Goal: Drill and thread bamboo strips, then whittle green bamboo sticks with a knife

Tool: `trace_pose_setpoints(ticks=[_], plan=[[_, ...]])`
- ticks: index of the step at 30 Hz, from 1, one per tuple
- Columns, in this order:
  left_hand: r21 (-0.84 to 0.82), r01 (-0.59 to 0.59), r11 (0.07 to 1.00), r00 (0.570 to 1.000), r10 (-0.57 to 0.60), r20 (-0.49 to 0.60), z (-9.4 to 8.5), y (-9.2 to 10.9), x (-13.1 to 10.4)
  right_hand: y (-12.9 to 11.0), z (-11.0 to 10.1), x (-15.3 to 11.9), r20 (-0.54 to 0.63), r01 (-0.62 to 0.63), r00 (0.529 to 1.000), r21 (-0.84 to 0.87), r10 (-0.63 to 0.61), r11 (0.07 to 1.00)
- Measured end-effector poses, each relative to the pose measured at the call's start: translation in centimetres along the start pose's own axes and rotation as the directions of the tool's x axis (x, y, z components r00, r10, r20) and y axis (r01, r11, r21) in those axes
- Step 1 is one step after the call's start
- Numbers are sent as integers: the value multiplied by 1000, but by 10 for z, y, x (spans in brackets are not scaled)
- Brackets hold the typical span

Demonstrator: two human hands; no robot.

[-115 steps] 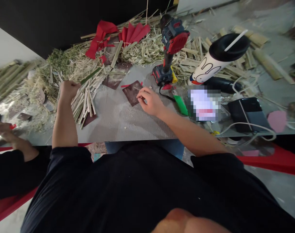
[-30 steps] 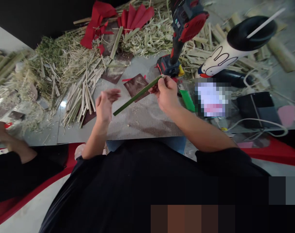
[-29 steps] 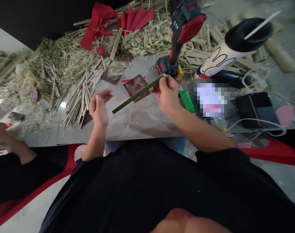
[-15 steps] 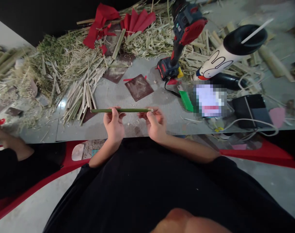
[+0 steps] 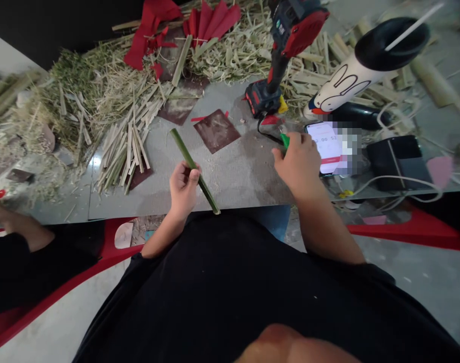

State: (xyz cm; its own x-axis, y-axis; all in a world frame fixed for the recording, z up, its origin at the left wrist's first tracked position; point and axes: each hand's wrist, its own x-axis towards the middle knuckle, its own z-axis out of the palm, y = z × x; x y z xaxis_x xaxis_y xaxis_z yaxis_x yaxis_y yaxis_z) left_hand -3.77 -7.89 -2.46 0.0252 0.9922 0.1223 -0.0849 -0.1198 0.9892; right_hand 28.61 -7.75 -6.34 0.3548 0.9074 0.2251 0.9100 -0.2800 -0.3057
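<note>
Fingers of my left hand (image 5: pixel 183 190) grip the green strip (image 5: pixel 181 144) above the table (image 5: pixel 245 184); whether my right hand (image 5: pixel 301 164) grips the green handle (image 5: pixel 285 140), I cannot tell. Careless pulling could knock the nearby phone (image 5: pixel 323 145).

The light is moderate and rather flat, its source out of view, with a small white glare on the left part of the table (image 5: pixel 235 184) and soft, broad shadows toward its front edge. The phone (image 5: pixel 324 146) shows a bright, washed-out screen, its right side broken into coarse pixel blocks. The black shirt (image 5: pixel 214 292) and dark wall (image 5: pixel 82 22) lose nearly all detail. The strip (image 5: pixel 182 146) is reasonably clear, while the table's far right corner looks hazy and soft. Wide-angle distortion stretches the cup (image 5: pixel 346 83) and bends lines near the frame's edges.
</note>
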Motion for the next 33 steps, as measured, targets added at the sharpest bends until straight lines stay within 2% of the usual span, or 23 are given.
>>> trace_pose_setpoints(ticks=[5, 8, 9, 11, 13, 14, 16, 19, 22, 33], plan=[[-83, 61, 995, 998, -61, -3, 3, 0, -1, 6, 2, -1, 42, -42, 998, 69, 39, 997], [-107, 94, 990, 995, -95, 2, 5, 3, -4, 6, -5, -13, -5, -44, 999, 190, 46, 981], [-121, 108, 987, 994, -107, 13, 6, 5, -4, 2, -8, -20, -45, 6, 999, 249, 5, 969], [-168, 154, 974, 987, -146, 61, 9, 9, -6, -10, -15, -35, -153, 216, 974, 381, -169, 899], [-220, 230, 948, 969, -202, 143, 13, 13, -7, -28, -24, -50, -259, 470, 882, 463, -393, 751], [-237, 270, 933, 955, -229, 189, 14, 14, -7, -37, -27, -55, -310, 555, 832, 463, -461, 691], [-253, 330, 909, 928, -263, 265, 17, 17, -8, -53, -34, -62, -332, 635, 771, 466, -544, 616], [-255, 356, 899, 907, -267, 326, 18, 18, -8, -65, -41, -63, -279, 666, 737, 459, -616, 588], [-253, 374, 892, 896, -276, 348, 18, 16, -10, -65, -43, -61, -265, 685, 713, 463, -649, 562], [-282, 415, 865, 868, -283, 409, 14, 19, -11, -63, -39, -62, -325, 716, 692, 417, -644, 560]])
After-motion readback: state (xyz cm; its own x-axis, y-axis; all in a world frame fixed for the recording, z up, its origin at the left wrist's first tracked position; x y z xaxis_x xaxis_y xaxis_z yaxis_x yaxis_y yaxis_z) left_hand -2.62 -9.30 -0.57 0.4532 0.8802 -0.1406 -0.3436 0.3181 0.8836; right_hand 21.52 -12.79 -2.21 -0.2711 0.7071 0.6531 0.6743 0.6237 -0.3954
